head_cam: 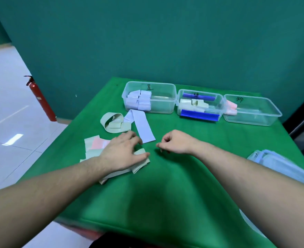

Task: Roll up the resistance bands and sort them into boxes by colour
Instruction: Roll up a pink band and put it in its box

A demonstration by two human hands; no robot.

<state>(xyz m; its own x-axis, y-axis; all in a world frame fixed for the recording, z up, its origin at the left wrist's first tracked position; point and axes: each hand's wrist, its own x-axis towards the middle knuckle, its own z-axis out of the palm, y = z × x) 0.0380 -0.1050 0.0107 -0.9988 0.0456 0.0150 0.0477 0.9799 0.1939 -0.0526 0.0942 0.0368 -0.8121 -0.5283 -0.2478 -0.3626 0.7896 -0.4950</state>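
Head view: left hand (124,152) lies spread, fingers fairly straight, pressing a cream band (140,161) at 9 o'clock of table centre. Right hand (174,142) hovers just beside it, fingers curled, apparently empty. To roll well: pin one end flat, turn tight and even, keep edges aligned. A lilac band (144,127) and a looped band (111,122) lie at 11. Three boxes (165,106) sit at 12, part-filled with rolls. Green cloth (165,194), teal wall (147,42), extinguisher (40,99) at 10.
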